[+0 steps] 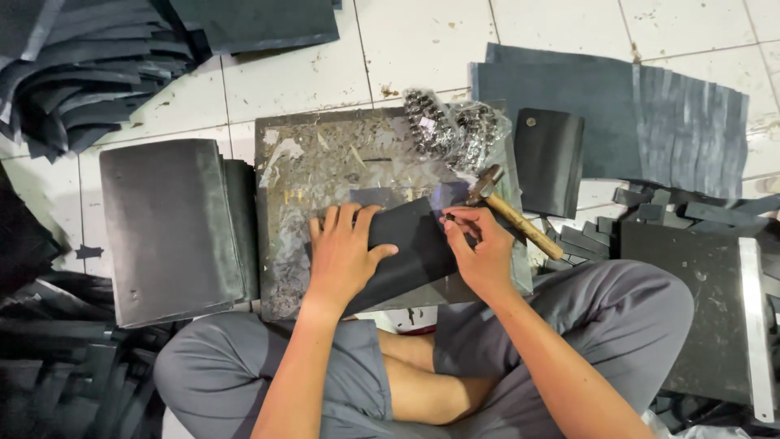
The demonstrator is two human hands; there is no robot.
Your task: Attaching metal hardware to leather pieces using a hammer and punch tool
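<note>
My left hand [341,252] lies flat on a black leather piece [414,248] that rests on a worn metal work plate [309,175]. At the piece's right edge, my right hand [479,248] pinches a small metal fitting [448,217] between thumb and fingers. A hammer [508,213] with a wooden handle lies just beyond my right hand, its head pointing to the far side. A clear bag of small metal fittings [451,130] sits at the plate's far right corner.
A stack of black leather pieces [171,228] lies left of the plate. Dark sheets [642,114], a folded black piece with a stud [548,158], cut strips [650,213] and a metal ruler [756,325] are at the right. More strips [73,73] are piled far left.
</note>
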